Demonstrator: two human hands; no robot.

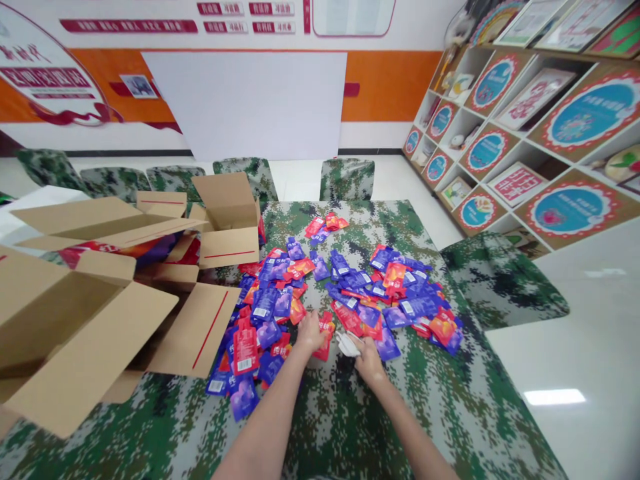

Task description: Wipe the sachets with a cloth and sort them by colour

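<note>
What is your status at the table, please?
Left hand at a red pouch. Right hand holding a white item, kind unclear. Open boxes left, apart from both hands.

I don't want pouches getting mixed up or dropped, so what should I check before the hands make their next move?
1. Left hand at the red pouch: ok. Firm grip: cannot tell.
2. Right hand free: not ok, it holds a white item.
3. Left pile and right pile apart: ok, tablecloth shows between them.
4. Right pile clear of the table's right edge: ok.
5. Nearest cardboard box open: ok, its flaps are spread.
6. Pouch count: cannot tell, they overlap.
</note>
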